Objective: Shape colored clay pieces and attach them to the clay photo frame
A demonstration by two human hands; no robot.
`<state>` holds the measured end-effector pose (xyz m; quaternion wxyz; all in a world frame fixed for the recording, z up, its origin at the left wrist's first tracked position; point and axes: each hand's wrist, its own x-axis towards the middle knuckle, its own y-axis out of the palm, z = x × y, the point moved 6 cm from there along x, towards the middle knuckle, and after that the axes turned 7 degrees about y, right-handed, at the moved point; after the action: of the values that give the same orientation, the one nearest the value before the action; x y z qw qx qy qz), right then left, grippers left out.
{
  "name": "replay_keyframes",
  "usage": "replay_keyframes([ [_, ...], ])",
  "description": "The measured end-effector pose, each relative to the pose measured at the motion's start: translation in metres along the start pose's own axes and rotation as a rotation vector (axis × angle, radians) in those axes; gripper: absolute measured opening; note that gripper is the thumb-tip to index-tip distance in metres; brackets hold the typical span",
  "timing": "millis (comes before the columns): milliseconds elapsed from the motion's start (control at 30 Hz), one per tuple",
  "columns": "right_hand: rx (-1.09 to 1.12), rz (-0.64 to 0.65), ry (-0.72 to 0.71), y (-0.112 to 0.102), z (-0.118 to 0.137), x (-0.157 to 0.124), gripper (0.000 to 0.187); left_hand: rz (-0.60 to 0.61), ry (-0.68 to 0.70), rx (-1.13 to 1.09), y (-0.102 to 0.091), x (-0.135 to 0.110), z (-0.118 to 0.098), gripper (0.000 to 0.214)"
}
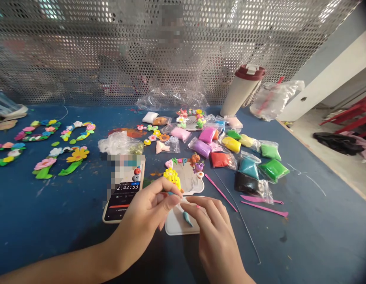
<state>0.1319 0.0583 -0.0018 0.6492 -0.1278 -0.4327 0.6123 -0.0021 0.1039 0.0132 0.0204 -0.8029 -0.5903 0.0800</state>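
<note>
My left hand [153,203] is closed in a pinch above a small white board [173,229], and a bit of blue clay [170,193] shows between its fingers. Close against its fingertips, my right hand [211,221] has its fingers bent and drawn together; whatever they pinch is too small or hidden to make out. A tiny pink bit [198,206] sits on one right finger. On the board under the hands lies a tapered blue clay piece [187,219]. Just behind stands a white frame [197,189] edged with clay figures, among them a yellow one [172,179].
A phone [123,197] showing a timer lies left of the board. Bags of coloured clay [221,159], pink modelling tools [264,208] and a thin wire [242,221] are at the right. Clay flower arches [61,161] lie left; a tumbler [242,88] stands behind.
</note>
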Motion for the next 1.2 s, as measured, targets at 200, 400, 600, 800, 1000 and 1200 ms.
replay_keyframes([
  [200,0.046,-0.182,0.067,-0.027,-0.003,0.002,0.036,0.062,-0.045,-0.042,0.003,-0.003,0.003,0.052],
  [400,0.091,-0.217,0.094,-0.034,-0.005,0.001,0.033,0.062,-0.138,-0.151,0.012,-0.003,0.003,0.008],
  [600,0.122,-0.191,0.079,-0.033,-0.004,0.001,0.033,0.138,-0.148,-0.16,0.015,-0.005,0.007,0.022],
  [800,0.174,-0.214,0.115,-0.036,-0.006,0.001,0.032,0.033,-0.063,-0.031,0.004,-0.004,0.007,0.059],
  [1000,0.205,-0.213,0.124,-0.035,-0.005,0.0,0.029,0.042,-0.043,-0.03,0.006,0.001,0.001,0.019],
  [1200,-0.018,-0.091,0.096,-0.014,-0.003,0.004,0.008,0.042,0.056,-0.067,0.002,-0.002,-0.004,0.042],
])
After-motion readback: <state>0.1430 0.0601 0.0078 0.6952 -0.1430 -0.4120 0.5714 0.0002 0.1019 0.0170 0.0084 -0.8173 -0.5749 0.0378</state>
